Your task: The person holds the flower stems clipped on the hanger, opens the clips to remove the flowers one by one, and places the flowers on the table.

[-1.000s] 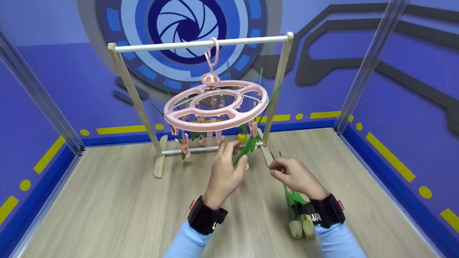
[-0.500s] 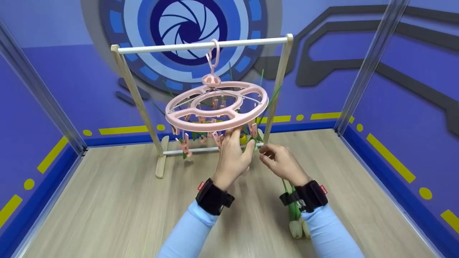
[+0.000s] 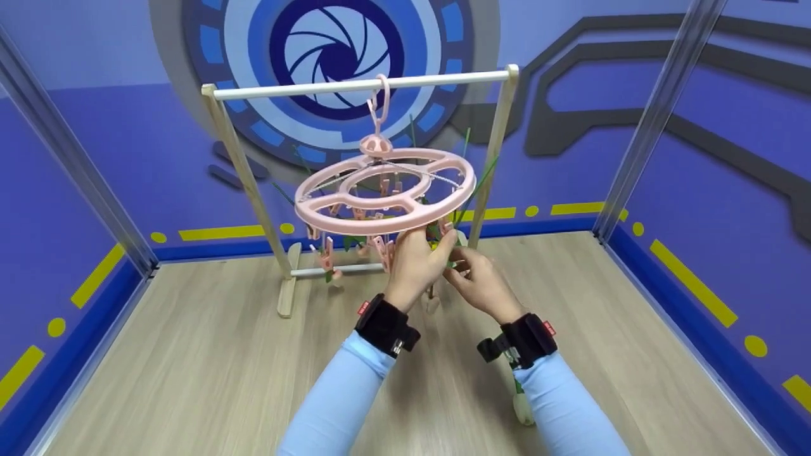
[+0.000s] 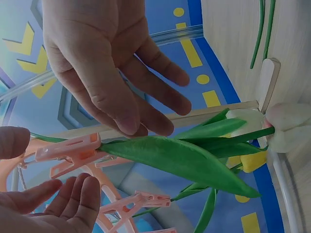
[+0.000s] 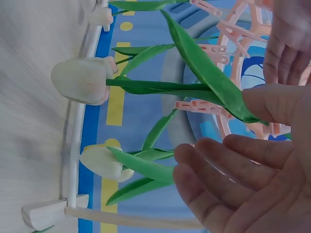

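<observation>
A pink round clip hanger (image 3: 355,224) hangs by its hook, with tulips clipped head down beneath it. My left hand (image 3: 413,265) is under the hanger's front right rim; in the left wrist view its thumb and fingers lie apart on either side of a pink clip (image 4: 73,151). That clip bears a white tulip (image 5: 80,81) with a long green leaf (image 4: 184,158). My right hand (image 3: 485,286) is beside the same tulip. In the right wrist view its thumb is at the leaf's upper end, and the other fingers are loosely extended below.
A wooden stand with a white top rod (image 3: 291,90) carries the hanger. Another white tulip (image 5: 103,161) hangs close by. On the table, a loose tulip (image 3: 523,408) lies partly under my right sleeve. Patterned blue panels (image 3: 728,171) enclose the table.
My left hand has moved up and right, under the hanger's rim. My right hand has moved left from above the loose tulips to the hanging tulip beside my left hand.
</observation>
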Tool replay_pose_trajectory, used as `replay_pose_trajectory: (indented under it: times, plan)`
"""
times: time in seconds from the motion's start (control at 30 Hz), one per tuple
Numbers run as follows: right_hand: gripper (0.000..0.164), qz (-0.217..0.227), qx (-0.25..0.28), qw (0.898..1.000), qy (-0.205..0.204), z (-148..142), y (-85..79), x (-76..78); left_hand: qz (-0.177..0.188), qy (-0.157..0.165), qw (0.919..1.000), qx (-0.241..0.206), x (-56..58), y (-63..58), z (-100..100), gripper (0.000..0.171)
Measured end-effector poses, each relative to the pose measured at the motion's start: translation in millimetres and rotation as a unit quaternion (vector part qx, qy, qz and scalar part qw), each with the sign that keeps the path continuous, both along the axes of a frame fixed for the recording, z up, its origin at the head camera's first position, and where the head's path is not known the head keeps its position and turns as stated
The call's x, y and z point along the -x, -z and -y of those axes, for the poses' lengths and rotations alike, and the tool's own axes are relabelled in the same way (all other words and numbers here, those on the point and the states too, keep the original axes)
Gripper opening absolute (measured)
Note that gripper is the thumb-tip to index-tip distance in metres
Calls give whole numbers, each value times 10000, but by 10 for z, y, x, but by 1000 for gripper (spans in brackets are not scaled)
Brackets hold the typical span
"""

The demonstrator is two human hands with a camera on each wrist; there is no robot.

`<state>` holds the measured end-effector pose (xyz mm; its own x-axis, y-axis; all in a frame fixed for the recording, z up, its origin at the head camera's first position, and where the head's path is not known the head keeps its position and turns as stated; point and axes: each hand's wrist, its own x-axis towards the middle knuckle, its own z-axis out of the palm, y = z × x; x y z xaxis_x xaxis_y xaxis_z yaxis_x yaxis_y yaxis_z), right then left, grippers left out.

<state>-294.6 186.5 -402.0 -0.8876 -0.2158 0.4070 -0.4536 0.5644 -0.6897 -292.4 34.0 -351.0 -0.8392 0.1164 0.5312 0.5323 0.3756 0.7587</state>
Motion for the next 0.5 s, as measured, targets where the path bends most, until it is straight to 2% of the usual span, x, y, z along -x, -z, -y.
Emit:
replay_pose_trajectory:
  times: [0.1,0.23,0.5]
  plan:
    - [28,-170,-65,9998,-11,32,14,13,102,194,9996,-172,18,-10,5,28]
    - [23,-289,-49,9996,-15,68,19,-2,128,260,9991,-295,23,-22,5,16]
    - [18,-683,-81,9976,54,112,20,-90,183,78,9991,-369,-11,-33,39,10]
